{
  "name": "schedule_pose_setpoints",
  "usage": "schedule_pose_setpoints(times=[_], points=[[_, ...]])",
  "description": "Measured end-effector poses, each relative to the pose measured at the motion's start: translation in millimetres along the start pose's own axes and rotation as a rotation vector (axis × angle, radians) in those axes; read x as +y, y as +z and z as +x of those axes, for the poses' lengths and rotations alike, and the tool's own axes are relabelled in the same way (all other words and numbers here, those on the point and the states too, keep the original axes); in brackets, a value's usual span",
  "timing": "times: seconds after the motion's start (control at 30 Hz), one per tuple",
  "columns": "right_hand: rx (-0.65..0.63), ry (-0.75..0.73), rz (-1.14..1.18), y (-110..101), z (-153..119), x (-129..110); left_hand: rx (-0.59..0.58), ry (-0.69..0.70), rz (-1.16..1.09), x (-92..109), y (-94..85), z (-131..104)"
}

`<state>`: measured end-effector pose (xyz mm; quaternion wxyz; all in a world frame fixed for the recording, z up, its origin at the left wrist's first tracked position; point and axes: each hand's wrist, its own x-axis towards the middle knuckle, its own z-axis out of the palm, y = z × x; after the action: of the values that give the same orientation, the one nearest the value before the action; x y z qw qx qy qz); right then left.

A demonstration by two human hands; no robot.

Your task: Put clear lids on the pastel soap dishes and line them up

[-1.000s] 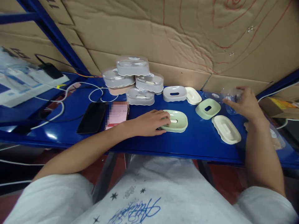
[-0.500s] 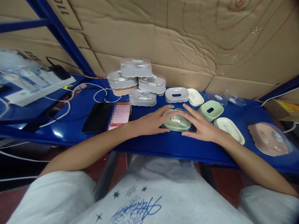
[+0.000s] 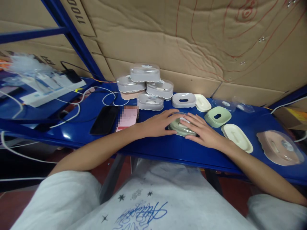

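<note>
Clear lid covers green dish, left hand and right hand cupping it, fingers open and curved; full seating unconfirmed.

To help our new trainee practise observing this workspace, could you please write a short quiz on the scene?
1. True or false: the left hand and right hand both touch the lidded green box.
2. Which lies right beside the black phone?
A) a pair of scissors
B) the pink-screened phone
C) a roll of tape
3. Fill in the colour: the lidded box at the right end of the blue table has a ____ base.

Key: 1 true; 2 B; 3 pink
</note>
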<state>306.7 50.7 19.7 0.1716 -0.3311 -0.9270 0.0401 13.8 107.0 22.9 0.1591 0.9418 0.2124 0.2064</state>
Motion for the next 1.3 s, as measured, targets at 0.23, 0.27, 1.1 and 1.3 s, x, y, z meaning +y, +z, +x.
schedule_pose_setpoints(times=[0.23,0.27,1.1,1.3], points=[[0.025,-0.03,0.06,4.6,-0.6,9.9,0.033,0.025,0.146,-1.1,2.1,-0.3],[0.062,-0.014,0.066,6.3,-0.9,11.5,0.036,0.025,0.165,-0.4,2.0,-0.2],[0.056,0.094,-0.248,3.4,-1.8,27.3,0.106,-0.038,0.528,5.1,-0.2,1.6],[0.101,0.142,-0.266,-11.1,-2.1,28.8,0.101,-0.068,0.509,5.9,-0.9,1.9]])
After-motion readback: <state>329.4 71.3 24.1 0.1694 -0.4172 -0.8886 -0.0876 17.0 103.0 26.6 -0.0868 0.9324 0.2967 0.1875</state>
